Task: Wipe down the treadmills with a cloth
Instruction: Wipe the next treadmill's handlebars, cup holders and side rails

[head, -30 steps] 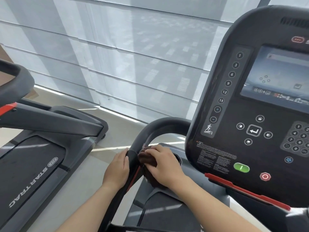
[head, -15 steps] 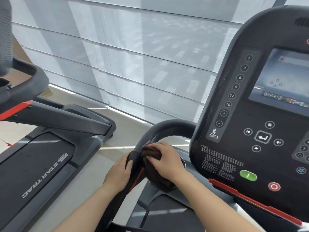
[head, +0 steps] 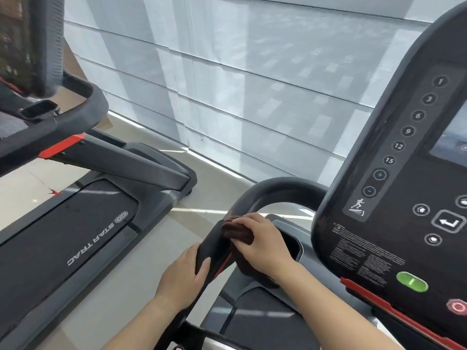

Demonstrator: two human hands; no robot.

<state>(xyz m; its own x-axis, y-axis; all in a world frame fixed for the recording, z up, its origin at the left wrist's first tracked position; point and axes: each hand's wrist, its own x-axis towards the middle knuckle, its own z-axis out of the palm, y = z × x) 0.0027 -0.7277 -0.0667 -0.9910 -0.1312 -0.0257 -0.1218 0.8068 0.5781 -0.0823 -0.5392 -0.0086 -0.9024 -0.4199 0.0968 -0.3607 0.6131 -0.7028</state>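
Your left hand [head: 185, 275] stays wrapped around the handrail [head: 217, 248], steadying it. Just right of it, your right hand [head: 261, 242], fingers curled over the dark cloth [head: 237, 231], has moved slightly up the rail. Wiping proceeds; the curved upper section beyond your fingers appears outstanding.

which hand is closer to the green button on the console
Right. The right hand, pressing the cloth on the handrail, lies left of the green button; the left hand grips the rail farther left.
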